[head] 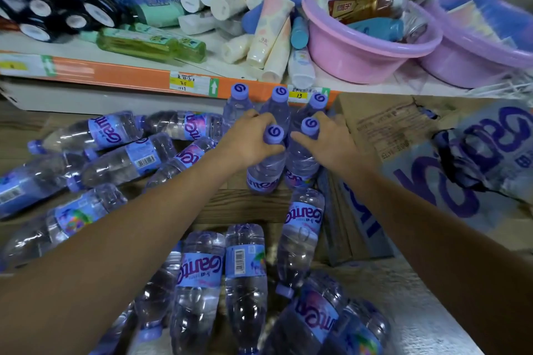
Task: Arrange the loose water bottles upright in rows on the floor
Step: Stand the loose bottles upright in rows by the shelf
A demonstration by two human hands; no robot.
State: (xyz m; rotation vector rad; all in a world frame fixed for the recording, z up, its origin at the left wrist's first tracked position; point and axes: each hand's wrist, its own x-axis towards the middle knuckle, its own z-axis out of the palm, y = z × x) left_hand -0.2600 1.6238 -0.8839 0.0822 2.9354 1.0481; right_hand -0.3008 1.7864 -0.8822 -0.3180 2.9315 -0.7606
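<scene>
Three upright water bottles with purple caps (279,94) stand in a row against the shelf base. In front of them, my left hand (251,138) grips the neck of an upright bottle (264,171). Beside it, my right hand (328,141) grips the neck of a second upright bottle (300,166). The two held bottles stand side by side, touching. Several loose bottles lie flat on the wooden floor at the left (127,158) and near me (245,274). One more lies just behind the held pair (302,228).
A low shelf (129,75) with an orange price strip runs across the back, loaded with tubes, green bottles and two pink basins (366,57). A cardboard box (383,124) and torn bottle wrap (476,170) sit to the right.
</scene>
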